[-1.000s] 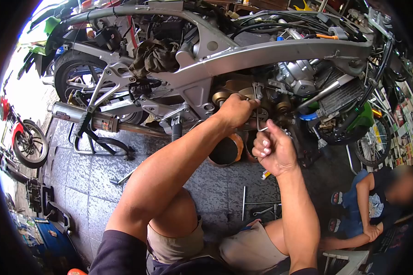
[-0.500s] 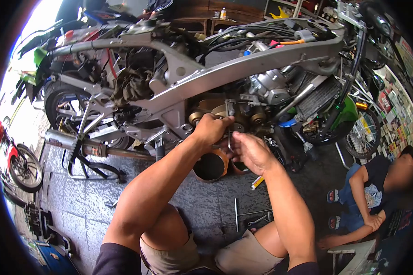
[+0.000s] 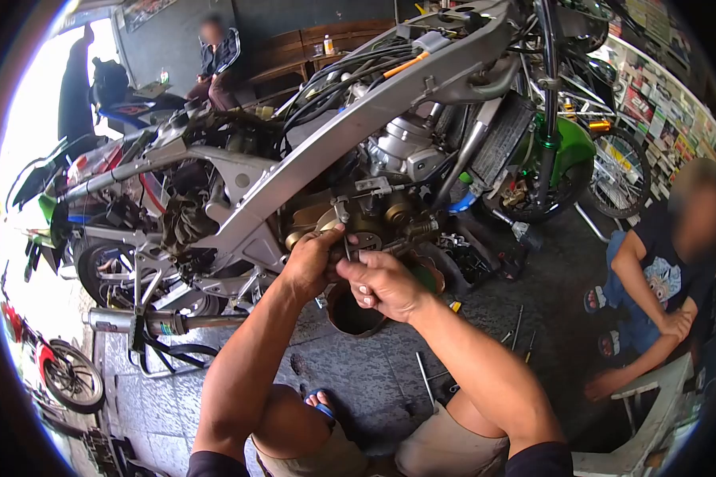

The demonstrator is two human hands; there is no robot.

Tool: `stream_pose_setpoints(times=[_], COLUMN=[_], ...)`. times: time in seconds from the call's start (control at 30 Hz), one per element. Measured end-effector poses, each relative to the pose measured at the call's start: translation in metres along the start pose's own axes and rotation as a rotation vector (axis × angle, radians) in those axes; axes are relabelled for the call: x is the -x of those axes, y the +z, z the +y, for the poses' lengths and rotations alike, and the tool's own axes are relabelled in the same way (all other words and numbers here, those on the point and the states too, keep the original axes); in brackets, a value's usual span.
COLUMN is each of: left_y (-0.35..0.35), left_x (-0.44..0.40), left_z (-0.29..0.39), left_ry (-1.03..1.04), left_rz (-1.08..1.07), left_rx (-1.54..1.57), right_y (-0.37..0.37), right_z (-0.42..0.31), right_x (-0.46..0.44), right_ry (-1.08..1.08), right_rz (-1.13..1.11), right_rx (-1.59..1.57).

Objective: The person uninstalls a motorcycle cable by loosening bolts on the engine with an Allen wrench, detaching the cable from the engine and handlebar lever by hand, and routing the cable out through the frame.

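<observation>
My left hand (image 3: 314,261) is closed at the bronze-coloured engine cover (image 3: 368,239) of the stripped motorcycle, its thumb and fingers around a thin metal tool (image 3: 348,248). My right hand (image 3: 388,288) meets it from the right, fingers curled around the tool's lower end. The tool's working end is hidden by my hands, so its exact kind cannot be made out. Just above my left thumb a small silver lever arm (image 3: 340,210) sticks up on the engine. Below my hands stands a round, dark container (image 3: 355,312) with a worn rim.
The motorcycle's silver frame (image 3: 358,115) crosses above my hands. Tools, including a metal rod (image 3: 425,378), lie on the tiled floor (image 3: 334,366) near my knees. A seated person (image 3: 660,270) is at my right; another sits at the back. An exhaust pipe (image 3: 135,322) lies left.
The view has shifted and tilted, bringing the motorcycle and my hands leftward and the person at right closer in. My right hand has gone from loosely spread fingers to closed around the tool.
</observation>
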State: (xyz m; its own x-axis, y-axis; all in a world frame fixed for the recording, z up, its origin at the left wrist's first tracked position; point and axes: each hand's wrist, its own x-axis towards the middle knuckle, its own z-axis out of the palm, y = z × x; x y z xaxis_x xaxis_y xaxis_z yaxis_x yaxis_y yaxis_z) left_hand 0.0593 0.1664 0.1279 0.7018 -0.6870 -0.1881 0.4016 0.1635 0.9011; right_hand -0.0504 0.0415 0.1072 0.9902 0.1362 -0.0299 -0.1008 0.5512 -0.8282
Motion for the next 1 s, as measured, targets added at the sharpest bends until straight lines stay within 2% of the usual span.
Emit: stream_pose_setpoints(times=[0.03, 0.1, 0.13, 0.23, 0.3, 0.37, 0.43, 0.53, 0.6, 0.63, 0.67, 0.7, 0.73, 0.77, 0.8, 0.9, 1.0], left_y=[0.005, 0.011, 0.001, 0.002, -0.001, -0.003, -0.001, 0.006, 0.008, 0.005, 0.004, -0.004, 0.001, 0.001, -0.002, 0.008, 0.006], left_x=[0.000, 0.006, -0.002, -0.005, -0.011, -0.010, -0.010, -0.002, 0.000, -0.004, -0.006, -0.007, -0.003, -0.001, -0.008, 0.011, 0.011], left_z=[0.000, 0.004, -0.002, -0.006, -0.010, -0.009, -0.008, -0.005, -0.003, -0.004, -0.007, -0.011, -0.004, -0.003, -0.011, 0.005, 0.008], left_ry=[0.000, 0.002, -0.002, 0.125, 0.162, 0.115, 0.095, 0.105, 0.117, 0.079, 0.084, 0.119, 0.028, 0.026, 0.065, 0.027, -0.006], left_rz=[-0.005, 0.019, -0.014, 0.081, 0.156, 0.166, 0.168, 0.196, 0.185, 0.242, 0.299, 0.213, 0.195, 0.189, 0.200, 0.132, 0.118], left_rx=[-0.011, 0.031, 0.017, -0.013, -0.040, -0.072, -0.082, -0.160, -0.230, -0.296, -0.342, -0.418, -0.264, -0.304, -0.250, -0.115, -0.124], right_y=[0.002, 0.011, 0.021, 0.019, 0.008, -0.001, -0.008, -0.011, -0.019, -0.003, -0.012, -0.017, -0.012, -0.015, -0.014, -0.006, 0.000], right_z=[0.005, 0.009, 0.002, -0.001, 0.004, -0.006, -0.007, -0.011, -0.010, -0.016, -0.015, -0.015, -0.017, -0.013, -0.011, -0.012, -0.017], right_x=[-0.004, -0.006, -0.001, 0.000, -0.016, -0.011, -0.012, -0.009, -0.014, -0.008, -0.009, -0.008, -0.008, -0.010, -0.009, -0.009, -0.009], right_ry=[-0.012, -0.409, -0.288, -0.282, -0.276, 0.045, 0.130, 0.121, 0.160, 0.146, 0.157, 0.174, 0.198, 0.254, 0.209, 0.114, 0.131], right_rz=[0.001, 0.402, 0.476, 0.391, 0.251, 0.184, 0.188, 0.137, 0.083, 0.240, 0.166, 0.079, 0.116, 0.109, 0.128, 0.164, 0.209], right_rx=[-0.005, 1.139, 1.222, 1.100, 0.759, 0.262, 0.041, 0.010, 0.106, 0.145, 0.159, 0.063, 0.008, -0.096, -0.103, -0.086, -0.002])
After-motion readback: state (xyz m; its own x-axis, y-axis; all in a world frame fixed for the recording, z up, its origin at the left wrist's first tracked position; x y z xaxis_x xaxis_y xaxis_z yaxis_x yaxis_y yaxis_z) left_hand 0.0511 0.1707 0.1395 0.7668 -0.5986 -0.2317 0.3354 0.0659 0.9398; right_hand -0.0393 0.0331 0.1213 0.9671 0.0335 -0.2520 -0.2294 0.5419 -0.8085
